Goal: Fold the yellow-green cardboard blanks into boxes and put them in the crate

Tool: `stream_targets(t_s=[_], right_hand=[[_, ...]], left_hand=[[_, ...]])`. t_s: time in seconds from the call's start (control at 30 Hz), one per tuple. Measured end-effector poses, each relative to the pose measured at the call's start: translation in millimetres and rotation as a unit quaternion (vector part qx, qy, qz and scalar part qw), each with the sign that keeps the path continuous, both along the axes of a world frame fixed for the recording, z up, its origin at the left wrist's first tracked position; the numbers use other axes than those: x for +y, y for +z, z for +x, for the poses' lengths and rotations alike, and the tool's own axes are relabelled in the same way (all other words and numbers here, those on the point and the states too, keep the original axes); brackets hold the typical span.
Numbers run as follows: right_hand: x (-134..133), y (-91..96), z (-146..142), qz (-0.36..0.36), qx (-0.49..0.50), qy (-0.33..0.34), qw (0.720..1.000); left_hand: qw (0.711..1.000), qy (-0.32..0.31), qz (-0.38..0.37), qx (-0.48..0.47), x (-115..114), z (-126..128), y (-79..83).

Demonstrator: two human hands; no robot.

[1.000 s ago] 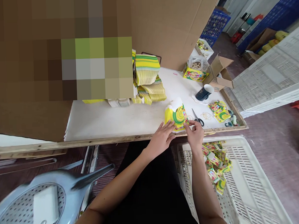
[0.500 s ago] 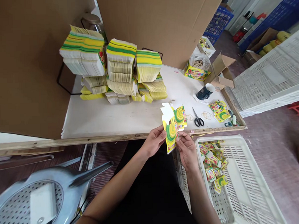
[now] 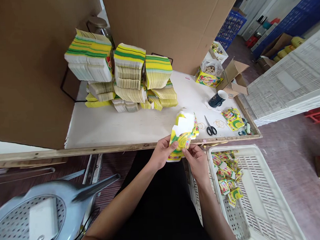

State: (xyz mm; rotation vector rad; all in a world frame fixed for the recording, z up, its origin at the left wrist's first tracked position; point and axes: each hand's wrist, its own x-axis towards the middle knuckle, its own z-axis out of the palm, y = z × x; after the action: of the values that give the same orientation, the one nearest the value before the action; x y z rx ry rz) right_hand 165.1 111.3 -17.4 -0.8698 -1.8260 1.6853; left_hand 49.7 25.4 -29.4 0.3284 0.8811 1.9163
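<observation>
Both my hands hold one small yellow-and-green printed carton blank [image 3: 180, 136] just in front of the table's wooden front edge. My left hand [image 3: 161, 154] pinches its left side and my right hand [image 3: 196, 160] grips its lower right corner. The carton's white inner flaps point up and away from me. A few more flat blanks [image 3: 195, 126] lie on the white table [image 3: 123, 124] right behind it. Folded cartons [image 3: 227, 173] are piled in a white slotted crate [image 3: 259, 197] at my right.
Tall stacks of flat blanks [image 3: 127, 79] stand at the back against brown cardboard walls [image 3: 29, 68]. Scissors [image 3: 209, 127], rubber bands [image 3: 220, 123], a dark mug [image 3: 217, 99], more blanks [image 3: 235, 118] and a bag in a box [image 3: 210, 72] sit at the right. A grey stool [image 3: 48, 215] is at lower left.
I lifted one carton blank off the small pile at the table edge, brought it toward me and turned it so its white inside faces up. The view shifted slightly.
</observation>
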Motion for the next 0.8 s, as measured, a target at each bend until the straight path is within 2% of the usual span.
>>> stream_targets(t_s=[0.1, 0.2, 0.27, 0.33, 0.37, 0.43, 0.63, 0.8], right_hand=[[2.4, 1.4, 1.3, 0.121, -0.072, -0.016, 0.99], [11.3, 10.4, 4.3, 0.32, -0.102, -0.057, 0.94], [17.8, 19.5, 5.7, 0.438, -0.091, -0.007, 0.895], [22.2, 27.3, 5.9, 0.498, -0.086, 0.083, 0.859], [23.3, 29.9, 5.7, 0.51, -0.088, 0.117, 0.847], [23.8, 31.8, 4.5, 0.512, -0.086, 0.14, 0.843], [23.4, 26.8, 0.8, 0.444, -0.064, 0.118, 0.886], [28.8, 24.2, 2.1, 0.405, -0.091, 0.15, 0.897]], left_hand=[[1.0, -0.015, -0.009, 0.0, -1.4, 0.5, -1.0], [1.0, -0.019, -0.02, -0.006, -2.9, -0.7, -0.6], [0.999, -0.033, -0.028, 0.001, -4.5, -1.4, 0.5], [0.998, -0.046, -0.033, 0.018, -6.7, -1.3, 2.0], [0.998, -0.049, -0.034, 0.027, -7.7, -1.0, 2.8], [0.997, -0.05, -0.041, 0.051, -9.5, 0.1, 4.0], [0.987, -0.095, -0.073, 0.111, -12.9, -3.7, 2.9], [0.979, -0.159, -0.103, 0.07, -13.6, -11.9, -8.7]])
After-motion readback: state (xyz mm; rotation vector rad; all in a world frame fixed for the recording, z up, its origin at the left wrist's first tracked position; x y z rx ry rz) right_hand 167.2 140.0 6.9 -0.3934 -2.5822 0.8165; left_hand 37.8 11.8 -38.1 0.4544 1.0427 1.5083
